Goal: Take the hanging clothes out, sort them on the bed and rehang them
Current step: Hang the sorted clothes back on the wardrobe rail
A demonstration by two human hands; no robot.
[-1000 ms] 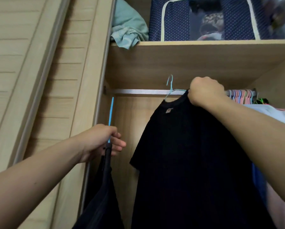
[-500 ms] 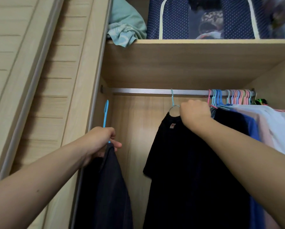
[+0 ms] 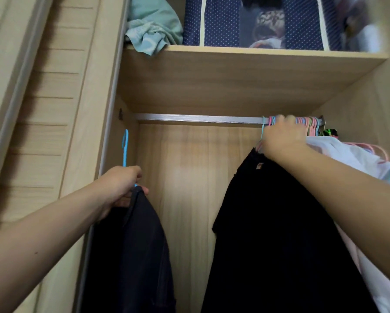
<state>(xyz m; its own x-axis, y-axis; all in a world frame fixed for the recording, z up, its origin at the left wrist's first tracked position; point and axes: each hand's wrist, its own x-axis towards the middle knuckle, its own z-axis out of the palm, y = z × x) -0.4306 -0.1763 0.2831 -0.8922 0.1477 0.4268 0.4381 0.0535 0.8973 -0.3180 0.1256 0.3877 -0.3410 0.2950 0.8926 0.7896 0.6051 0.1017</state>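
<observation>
The left hand (image 3: pixel 121 188) grips a blue hanger (image 3: pixel 125 146) carrying a dark garment (image 3: pixel 133 251) at 8 o'clock; the right hand (image 3: pixel 282 137) clutches the black shirt (image 3: pixel 280 233) hangers at 2 o'clock. Soft, light clothes are probably best held by their stiff hangers.

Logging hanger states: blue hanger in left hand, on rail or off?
Off: blue hanger hook hangs free below the rail, held by left hand.
</observation>
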